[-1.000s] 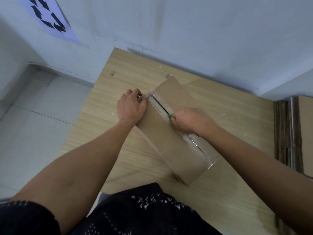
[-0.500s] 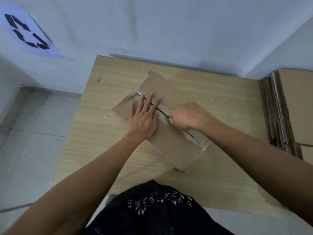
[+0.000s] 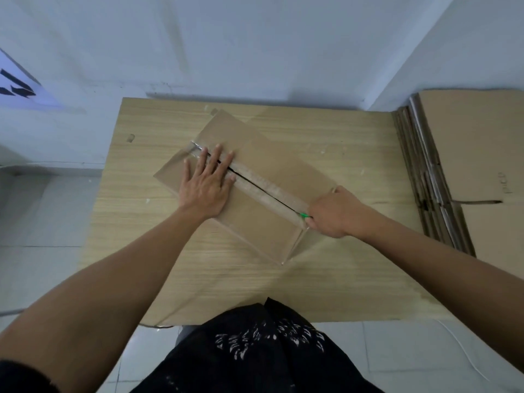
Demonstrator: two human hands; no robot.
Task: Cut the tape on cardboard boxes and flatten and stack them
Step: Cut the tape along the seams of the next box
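Far left, wall: sign (image 3: pixel 17 85) with black arrows, partly cut off by the frame edge. Below it, pale tiled floor (image 3: pixel 42 222).

Table (image 3: pixel 158 228): light wood grain, back edge against the white wall (image 3: pixel 255 38), left edge open to the floor. A few pale specks and a small notch lie on the top near the back left corner.

Box (image 3: pixel 283 165): brown cardboard, lying near the middle of the table, turned at an angle to its edges. Bare tabletop shows on all sides of it.

Left hand (image 3: pixel 205 184): flat on the box's left flap, fingers straight and spread, pressing down, fingertips reaching the seam.

Tape (image 3: pixel 262 195): clear strip along the centre seam, with a dark slit along most of its length.

Cutter (image 3: pixel 304 215): only a green tip shows, at the near right end of the seam.

Right hand (image 3: pixel 331 212): clenched round the cutter at the box's right edge, hiding the rest of the tool.

Stack (image 3: pixel 467 165): flattened cardboard, just off the table's right edge, in the room corner, with one strip sticking out of it.

Foreground: dark printed garment (image 3: pixel 255 350) at the table's near edge. A thin white cord (image 3: pixel 459 350) lies on the floor at right.
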